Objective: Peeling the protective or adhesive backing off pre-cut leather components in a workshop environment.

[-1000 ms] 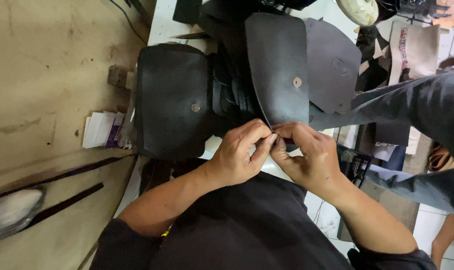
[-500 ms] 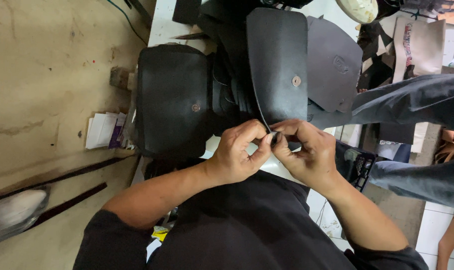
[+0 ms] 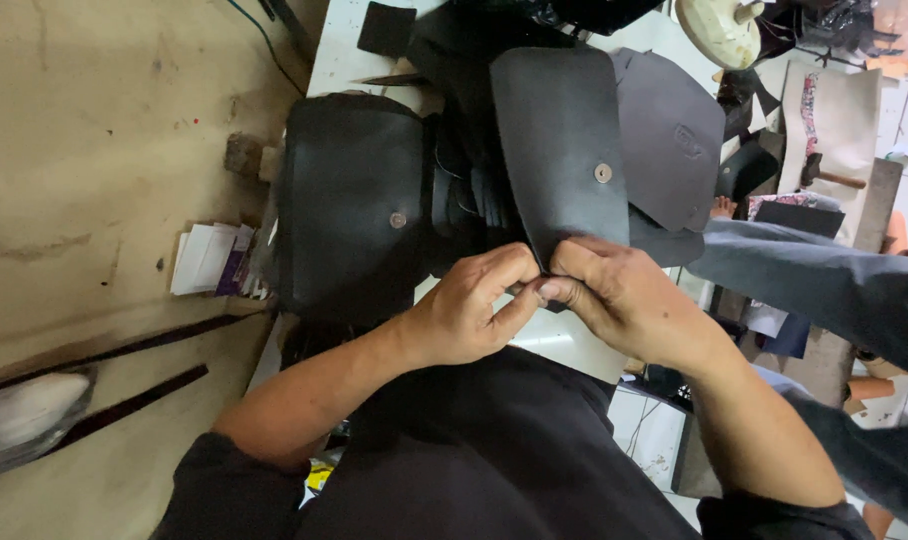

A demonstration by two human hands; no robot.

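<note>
With my left hand (image 3: pixel 469 315) and right hand (image 3: pixel 614 300) both pinching the near edge of the black leather flap with a metal snap (image 3: pixel 564 150) over the white tabletop's (image 3: pixel 339 60) near edge, I judge I'm working that edge, needing a steady, even pinch next.

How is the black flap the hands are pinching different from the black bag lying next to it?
The flap is a thin, flat sheet; the bag is puffy and rounded. The left hand and right hand both pinch the flap's near edge, while no hand touches the bag. The flap's snap sits near its right side; the bag's sits towards its right edge. Both are black, leather-like, and carry one small round metal snap.
</note>
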